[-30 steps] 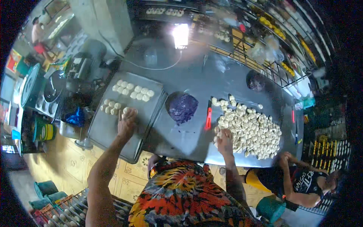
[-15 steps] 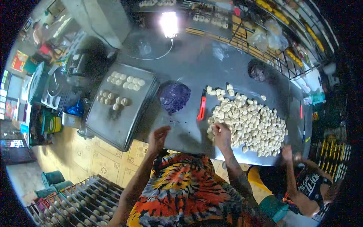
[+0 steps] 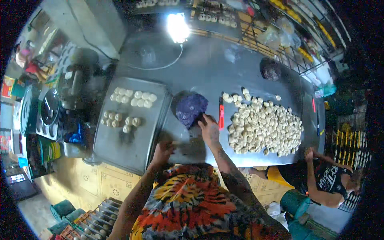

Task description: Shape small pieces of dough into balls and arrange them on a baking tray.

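A mound of purple paste (image 3: 191, 109) sits on the dark metal table, left of centre. My right hand (image 3: 209, 129) is at its right edge, fingers bent and pinching into the paste. Closer to me, my left hand (image 3: 163, 152) is held over the table's near edge beside the tray, its fingers curled. A pale smear shows at its fingertips, too blurred to name. To the right spreads a big pile of small cream dough pieces (image 3: 266, 126). Between paste and pile lies a red-handled cutter (image 3: 221, 114).
On the left, a stacked metal tray (image 3: 120, 146) holds several rows of dough balls (image 3: 140, 99). A bright lamp (image 3: 178, 28) with a white cord stands at the back. A dark round mound (image 3: 271, 70) lies far right. Another person (image 3: 326, 180) works at the right edge.
My right hand has moved left from the dough pile to the purple paste. My left hand has shifted slightly down and stays near the tray. The view has turned a little.
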### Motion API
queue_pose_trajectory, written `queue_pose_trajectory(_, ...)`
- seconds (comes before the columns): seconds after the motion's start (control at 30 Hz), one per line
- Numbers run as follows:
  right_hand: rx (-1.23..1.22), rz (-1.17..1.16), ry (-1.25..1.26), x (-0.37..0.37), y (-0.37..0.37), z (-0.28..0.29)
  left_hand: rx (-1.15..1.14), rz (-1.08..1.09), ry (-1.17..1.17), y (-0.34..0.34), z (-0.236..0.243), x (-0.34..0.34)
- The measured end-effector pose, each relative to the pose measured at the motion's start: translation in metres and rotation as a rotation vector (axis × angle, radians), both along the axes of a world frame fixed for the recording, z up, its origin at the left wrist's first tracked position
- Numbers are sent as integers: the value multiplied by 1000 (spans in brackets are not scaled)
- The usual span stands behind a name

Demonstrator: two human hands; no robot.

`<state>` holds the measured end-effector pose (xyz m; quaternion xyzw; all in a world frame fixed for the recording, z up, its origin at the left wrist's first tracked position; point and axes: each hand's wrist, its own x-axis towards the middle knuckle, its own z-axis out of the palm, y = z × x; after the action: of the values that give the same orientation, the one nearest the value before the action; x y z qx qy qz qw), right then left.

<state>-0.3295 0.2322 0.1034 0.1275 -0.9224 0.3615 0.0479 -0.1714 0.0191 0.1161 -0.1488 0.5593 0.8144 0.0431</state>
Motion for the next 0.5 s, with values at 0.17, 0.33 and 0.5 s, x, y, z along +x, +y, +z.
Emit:
queue_pose_trajectory(0.17, 154, -41, 41, 0, -19, -39, -179, -88, -191, -26, 10, -10)
queue_pose_trajectory(0.33, 288, 24, 116, 1, -12, -39, -206, -107, -146, -26, 19, -15)
queue_pose_trajectory(0.5, 332, 187, 166, -13, -3, -36, -352, -112, -222, -16, 20, -13)
